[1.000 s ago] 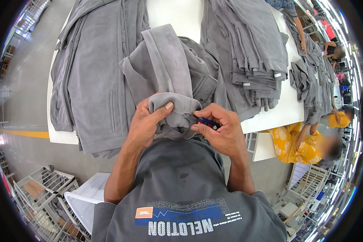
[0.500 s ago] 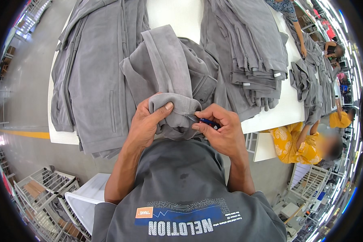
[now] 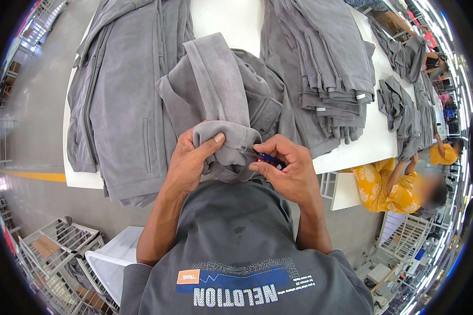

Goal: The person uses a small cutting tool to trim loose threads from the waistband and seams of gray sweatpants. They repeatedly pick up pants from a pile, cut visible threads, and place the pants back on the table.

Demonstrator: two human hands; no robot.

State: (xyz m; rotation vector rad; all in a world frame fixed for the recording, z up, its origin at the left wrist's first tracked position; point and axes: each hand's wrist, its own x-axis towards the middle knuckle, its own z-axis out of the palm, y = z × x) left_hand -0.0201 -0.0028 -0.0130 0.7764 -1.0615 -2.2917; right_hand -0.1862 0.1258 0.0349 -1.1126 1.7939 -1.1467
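Note:
A grey jacket (image 3: 215,84) lies bunched on the table in front of me, one sleeve running toward my body. My left hand (image 3: 197,152) is closed on the folded sleeve cuff (image 3: 226,134), thumb on top of the cloth. Between the thumb and fingers of my right hand (image 3: 286,160) is a small pair of thread snips (image 3: 268,157) with a blue handle. Their tips are at the right edge of the cuff, beside a seam; the exact contact is too small to make out. A dark snap button (image 3: 262,129) shows on the jacket just beyond.
Stacks of grey garments flank the work, one on the left (image 3: 126,94) and one on the right (image 3: 326,58), on a white table (image 3: 226,21). At right, a person in yellow (image 3: 381,184) sits near more grey garments (image 3: 397,105). White racks (image 3: 58,247) stand lower left.
The snips and my right hand have shifted very slightly at the cuff edge. My left hand keeps its hold. At the far right, people and garments have moved a little.

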